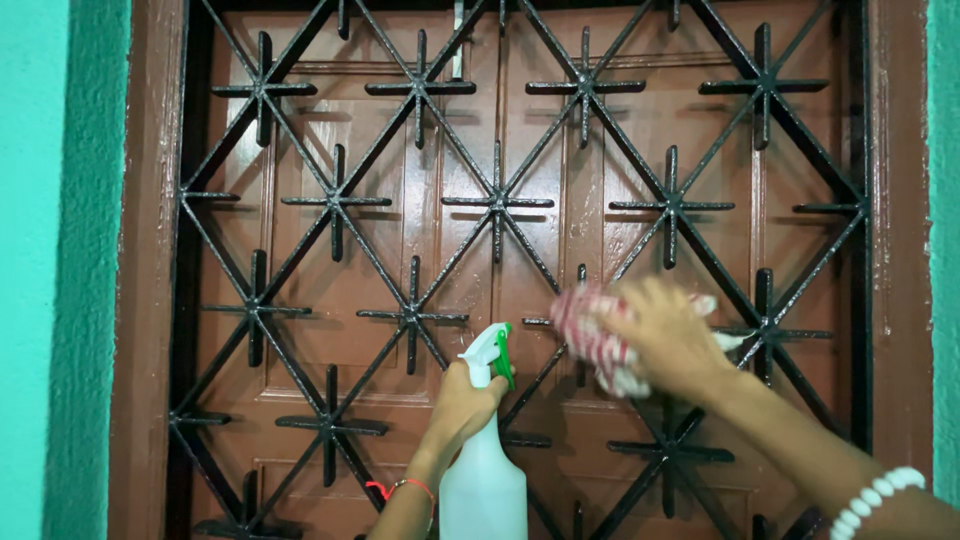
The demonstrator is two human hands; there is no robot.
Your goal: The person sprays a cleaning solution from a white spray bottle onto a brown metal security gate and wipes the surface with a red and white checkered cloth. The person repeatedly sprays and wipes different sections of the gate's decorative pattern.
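My left hand (462, 402) grips the neck of a white spray bottle (483, 475) with a white and green trigger head, held upright low in the middle of the view. My right hand (668, 335) presses a red and white striped cloth (592, 338) against the black metal grille (497, 205) just right of centre; the hand and cloth are blurred. A red string circles my left wrist and a white bead bracelet my right wrist.
Behind the grille's diamond and star bars are shut brown wooden shutters (400, 250), set in a brown frame (140, 270). Turquoise wall (40, 270) flanks the frame on both sides.
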